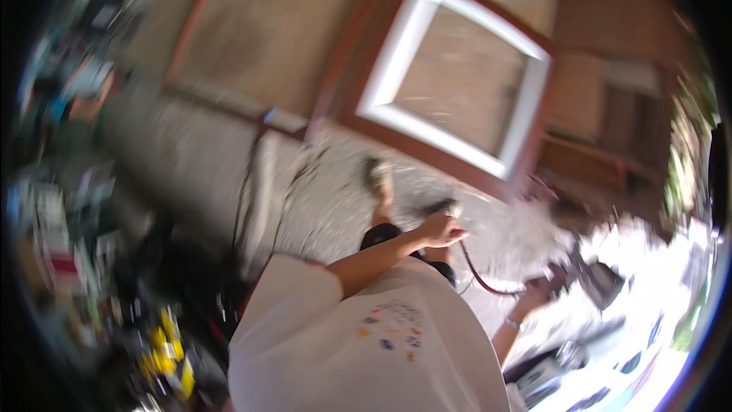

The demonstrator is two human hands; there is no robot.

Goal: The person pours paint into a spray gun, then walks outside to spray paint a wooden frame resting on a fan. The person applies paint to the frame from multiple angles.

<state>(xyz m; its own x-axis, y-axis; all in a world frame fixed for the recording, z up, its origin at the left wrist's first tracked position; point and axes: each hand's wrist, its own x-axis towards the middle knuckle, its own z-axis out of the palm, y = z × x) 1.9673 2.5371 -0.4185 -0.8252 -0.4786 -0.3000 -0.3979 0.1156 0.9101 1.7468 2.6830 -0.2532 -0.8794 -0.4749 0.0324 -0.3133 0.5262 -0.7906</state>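
Observation:
My left hand (pixel 442 230) is closed in front of my body, with one end of a thin dark red hose (pixel 479 278) in its fingers. The hose sags in a curve toward my right hand (pixel 537 291), out to the right. That hand is wrapped round a grey tool that looks like a spray gun (pixel 598 282), with a cup-shaped part; motion blurs its details. Beyond my hands, a white square frame (pixel 396 99) sits inside a larger reddish-brown frame (pixel 438 162).
A second reddish-brown frame (pixel 185 38) is at the upper left. Brown cardboard boxes (pixel 579 99) are at the right. Blurred clutter, with a yellow object (pixel 169 355), fills the left side. My feet stand on grey concrete floor (pixel 335 172).

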